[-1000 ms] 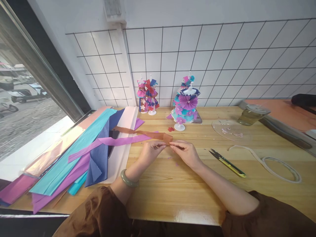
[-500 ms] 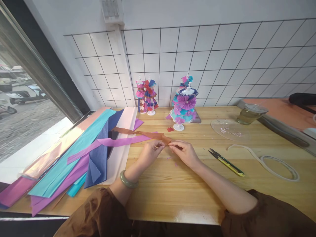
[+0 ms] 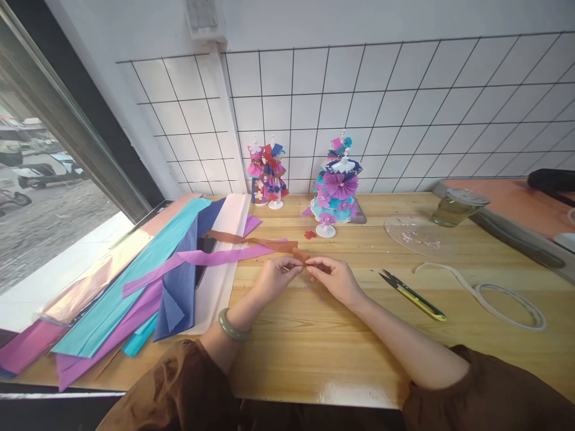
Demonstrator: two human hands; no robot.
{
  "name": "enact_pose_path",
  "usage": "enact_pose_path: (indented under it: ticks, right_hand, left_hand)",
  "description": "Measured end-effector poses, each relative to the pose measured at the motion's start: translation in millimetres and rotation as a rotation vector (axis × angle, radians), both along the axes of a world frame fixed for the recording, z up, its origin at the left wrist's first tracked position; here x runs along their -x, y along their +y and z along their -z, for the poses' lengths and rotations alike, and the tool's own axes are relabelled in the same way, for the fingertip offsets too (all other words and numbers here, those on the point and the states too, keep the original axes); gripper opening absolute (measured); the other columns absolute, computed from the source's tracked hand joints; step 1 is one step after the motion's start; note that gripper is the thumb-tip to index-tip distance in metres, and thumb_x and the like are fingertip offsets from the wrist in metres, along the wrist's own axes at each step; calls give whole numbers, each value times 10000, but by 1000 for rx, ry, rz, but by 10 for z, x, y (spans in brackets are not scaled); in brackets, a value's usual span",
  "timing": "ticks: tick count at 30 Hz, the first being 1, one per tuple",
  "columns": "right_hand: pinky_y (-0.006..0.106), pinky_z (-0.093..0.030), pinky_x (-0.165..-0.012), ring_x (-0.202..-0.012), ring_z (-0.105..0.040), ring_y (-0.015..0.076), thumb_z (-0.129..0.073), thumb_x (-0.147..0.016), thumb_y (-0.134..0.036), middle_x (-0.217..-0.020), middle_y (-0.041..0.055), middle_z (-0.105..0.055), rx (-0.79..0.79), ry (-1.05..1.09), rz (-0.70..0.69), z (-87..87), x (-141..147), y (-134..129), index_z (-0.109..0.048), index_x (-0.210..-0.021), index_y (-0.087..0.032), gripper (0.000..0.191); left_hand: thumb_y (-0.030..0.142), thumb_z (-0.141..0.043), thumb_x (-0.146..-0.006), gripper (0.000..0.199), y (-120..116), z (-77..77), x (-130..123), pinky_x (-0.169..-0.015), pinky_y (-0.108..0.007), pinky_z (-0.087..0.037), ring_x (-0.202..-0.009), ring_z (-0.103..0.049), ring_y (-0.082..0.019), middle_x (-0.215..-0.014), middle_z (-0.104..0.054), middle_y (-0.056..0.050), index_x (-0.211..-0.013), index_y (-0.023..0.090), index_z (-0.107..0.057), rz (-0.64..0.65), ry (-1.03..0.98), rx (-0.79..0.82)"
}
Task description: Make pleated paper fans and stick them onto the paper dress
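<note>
A small piece of brown crepe paper (image 3: pixel 300 254) is pinched between the fingertips of both hands, above the middle of the wooden table. My left hand (image 3: pixel 279 276), with a green bangle on its wrist, grips its lower left edge. From the right, my right hand (image 3: pixel 335 278) pinches the same piece, fingertips almost touching the left ones. Behind the left hand lie a long brown paper strip (image 3: pixel 233 237) and a purple strip (image 3: pixel 211 257). A red paper flower (image 3: pixel 309 234) rests on the table beyond the hands.
Coloured paper sheets (image 3: pixel 135 275) cover the left side. Small dressed mannequins (image 3: pixel 336 185) stand at the back. Yellow-handled snips (image 3: pixel 413 296), a white coiled strip (image 3: pixel 510 306), a clear plate (image 3: pixel 411 234) and a lidded cup (image 3: pixel 459 209) are at the right.
The held brown piece looks more gathered and curled upward between my fingertips. My hands have come slightly closer together.
</note>
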State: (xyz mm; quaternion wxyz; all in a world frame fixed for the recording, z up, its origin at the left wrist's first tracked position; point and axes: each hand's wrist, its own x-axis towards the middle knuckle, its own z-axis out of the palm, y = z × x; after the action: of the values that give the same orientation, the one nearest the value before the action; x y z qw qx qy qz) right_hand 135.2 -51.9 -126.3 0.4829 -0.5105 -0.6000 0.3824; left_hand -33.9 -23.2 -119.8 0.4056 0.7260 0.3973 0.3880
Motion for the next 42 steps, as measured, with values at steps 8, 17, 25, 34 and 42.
enact_pose_path:
  ticks: [8, 17, 25, 34, 42]
  right_hand:
    - [285, -488, -577, -568, -601, 148, -599, -713, -363, -670, 28, -652, 12, 2, 6, -22, -5, 2, -658, -812, -168, 226]
    - [280, -477, -563, -539, -585, 131, -642, -664, -386, -668, 21, -657, 78, 88, 7, 18, -17, 33, -654, -824, -165, 273]
    - [258, -458, -547, -540, -572, 121, -670, -646, -390, -660, 29, -651, 119, 159, -12, -12, -15, 33, -656, -815, -150, 293]
    - [259, -460, -561, -549, -568, 120, -690, -625, -400, -631, 29, -637, 148, 212, -11, 4, -17, 32, -659, -804, -139, 318]
    - [272, -470, -553, -546, -569, 134, -668, -641, -414, -601, 37, -628, 99, 140, 4, 9, -14, 35, -655, -791, -136, 316]
  left_hand:
    - [371, -607, -713, 259, -8, -58, -3, -551, -206, -405, -599, -543, -111, -708, -648, -44, -776, 125, -653, 38, -112, 133]
    - [365, -638, -685, 262, -12, -77, -5, -525, -196, -383, -537, -488, -77, -645, -609, -26, -738, 109, -633, 47, -207, 227]
    - [356, -657, -669, 256, -5, -72, -6, -529, -197, -400, -534, -507, -75, -656, -614, -27, -740, 113, -619, 48, -252, 269]
    - [335, -682, -640, 238, 10, -81, 9, -515, -190, -391, -515, -510, -76, -586, -609, -21, -700, 107, -644, -2, -235, 275]
    - [364, -696, -614, 272, 7, -87, 9, -531, -210, -427, -525, -536, -90, -633, -634, -32, -711, 114, -649, 0, -276, 304]
